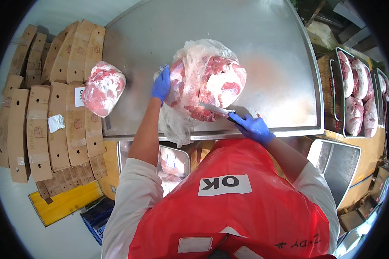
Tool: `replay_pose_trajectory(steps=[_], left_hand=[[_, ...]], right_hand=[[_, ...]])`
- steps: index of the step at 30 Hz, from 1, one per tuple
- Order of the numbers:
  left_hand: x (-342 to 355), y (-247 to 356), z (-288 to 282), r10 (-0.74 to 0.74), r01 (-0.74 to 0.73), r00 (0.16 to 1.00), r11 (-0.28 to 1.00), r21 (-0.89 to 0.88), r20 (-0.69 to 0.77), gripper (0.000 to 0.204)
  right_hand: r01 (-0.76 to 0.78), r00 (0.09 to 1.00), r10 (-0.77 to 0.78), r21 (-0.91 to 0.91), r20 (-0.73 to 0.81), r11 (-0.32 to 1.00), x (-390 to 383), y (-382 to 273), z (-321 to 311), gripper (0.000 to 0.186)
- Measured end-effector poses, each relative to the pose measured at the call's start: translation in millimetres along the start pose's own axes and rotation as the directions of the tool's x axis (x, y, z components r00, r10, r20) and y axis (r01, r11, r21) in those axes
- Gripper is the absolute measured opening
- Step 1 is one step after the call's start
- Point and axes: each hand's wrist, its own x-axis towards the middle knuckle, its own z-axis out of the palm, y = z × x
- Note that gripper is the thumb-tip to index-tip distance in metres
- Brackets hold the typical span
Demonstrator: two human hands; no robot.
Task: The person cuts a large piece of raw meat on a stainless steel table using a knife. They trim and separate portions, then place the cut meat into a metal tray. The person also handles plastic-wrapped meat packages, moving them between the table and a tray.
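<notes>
Head view: the left forearm [144,134] rises almost straight up from a white sleeve [136,183], leaning a little to the right, with the wrist carrying on in the same line. The left hand [161,86], in a blue glove, stands upright at the left edge of a large raw meat cut [224,84], its fingers [164,74] pointing away from the body. They are against the clear plastic wrap [190,64] there; whether they pinch it or only press on it, I cannot tell.

The right forearm [286,156] slants in from the lower right, up and leftward, and the elbow side sits wider from the body than on the left. The right hand [253,128], also gloved in blue, is closed around the dark handle of a knife [218,109]. Its blade points left and slightly upward, lying at the lower side of the meat cut.

The meat cut rests on the steel bench [268,56], near its front edge, straight ahead of the red apron [229,207]. Plastic drapes across the meat and hangs over the front edge beside the left forearm. A second meat piece [104,89] sits at the left edge, next to cardboard cartons [75,129].
</notes>
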Motion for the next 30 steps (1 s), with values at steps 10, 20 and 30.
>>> replay_pose_trajectory(steps=[10,20,30], left_hand=[[-66,51,10,-0.257,0.253,0.960,0.966,-0.048,-0.112,0.068],[-76,47,25,-0.241,0.229,0.949,0.970,-0.082,-0.202,0.063],[-103,45,30,-0.352,0.325,0.920,0.931,-0.166,-0.170,0.071]], right_hand=[[-0.120,0.940,0.133,-0.061,0.314,0.991,40,-26,-197,0.057],[0.155,0.916,-0.028,-0.287,0.401,0.945,115,-33,-218,0.057],[0.121,0.943,-0.118,0.012,0.310,0.993,67,87,-88,0.070]])
